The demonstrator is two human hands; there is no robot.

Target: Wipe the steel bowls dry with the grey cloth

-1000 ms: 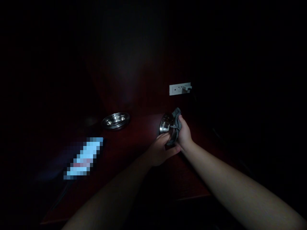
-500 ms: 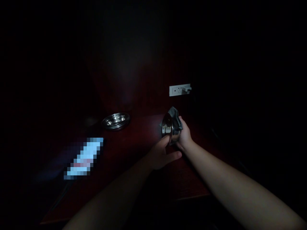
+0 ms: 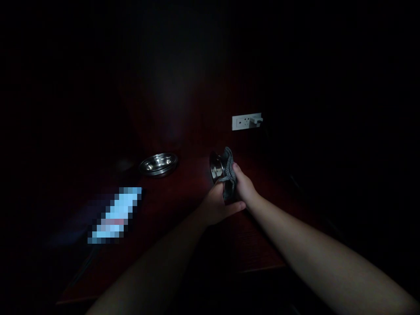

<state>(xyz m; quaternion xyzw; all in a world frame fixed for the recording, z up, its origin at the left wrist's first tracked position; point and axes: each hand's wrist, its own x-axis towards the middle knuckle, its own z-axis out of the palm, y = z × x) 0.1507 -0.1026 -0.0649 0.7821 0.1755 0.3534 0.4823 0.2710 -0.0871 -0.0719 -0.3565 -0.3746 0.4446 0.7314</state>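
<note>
Darkness hid most of the room beyond the red tabletop (image 3: 188, 194); I made out a metal bowl (image 3: 217, 168) tipped sideways over it, partly covered by a grey cloth (image 3: 229, 168); my left hand's (image 3: 217, 206) fingers gripped the bowl's near side, their tips hidden; my right hand (image 3: 246, 186) held the cloth against it, most fingers out of sight; stacked metal dishes (image 3: 159, 164) sat well left.

Dimly lit dark-red table (image 3: 192, 183), dark wall (image 3: 200, 103), white socket (image 3: 242, 123).
</note>
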